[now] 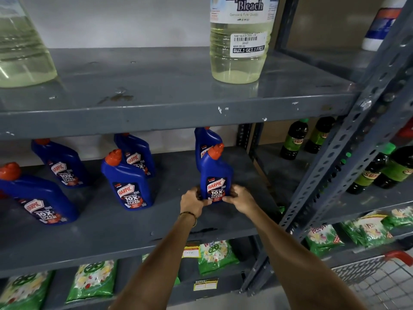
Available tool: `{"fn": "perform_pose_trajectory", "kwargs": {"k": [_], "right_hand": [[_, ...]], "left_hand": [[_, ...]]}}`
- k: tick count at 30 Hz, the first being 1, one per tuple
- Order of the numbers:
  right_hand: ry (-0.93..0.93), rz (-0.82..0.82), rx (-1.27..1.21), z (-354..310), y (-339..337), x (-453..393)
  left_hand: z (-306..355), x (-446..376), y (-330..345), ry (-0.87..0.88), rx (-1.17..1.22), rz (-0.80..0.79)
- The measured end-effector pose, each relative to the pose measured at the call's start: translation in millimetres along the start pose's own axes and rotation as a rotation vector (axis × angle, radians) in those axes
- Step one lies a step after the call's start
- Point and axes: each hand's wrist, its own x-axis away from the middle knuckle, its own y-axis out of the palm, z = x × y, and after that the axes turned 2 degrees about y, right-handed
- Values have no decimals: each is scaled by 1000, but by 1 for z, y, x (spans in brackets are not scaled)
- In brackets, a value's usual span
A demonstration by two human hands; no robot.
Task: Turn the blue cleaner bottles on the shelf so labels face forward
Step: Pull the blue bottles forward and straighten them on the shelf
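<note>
Several blue cleaner bottles with orange caps stand on the grey middle shelf [134,240]. The front right bottle [215,173] stands upright with its label facing me. My left hand [192,201] grips its base from the left and my right hand [240,198] from the right. Another bottle [204,140] stands right behind it, mostly hidden. The middle front bottle [127,182], the one behind it [136,154], the back left bottle [60,163] and the front left bottle [36,198] all show their labels.
Two clear bleach bottles [240,41] [22,48] stand on the upper shelf. Green detergent bags [93,280] fill the lower shelf. A perforated steel upright [339,153] borders the right side, with dark green-labelled bottles [292,139] beyond it. A red-handled basket [380,271] sits at lower right.
</note>
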Motion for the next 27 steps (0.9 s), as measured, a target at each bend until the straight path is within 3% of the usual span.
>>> {"fn": "perform_pose_trajectory", "kwargs": {"k": [27], "right_hand": [[-21,51,48,22,3,63]], "left_hand": [[-12,58,-2,19,-117,-66]]}}
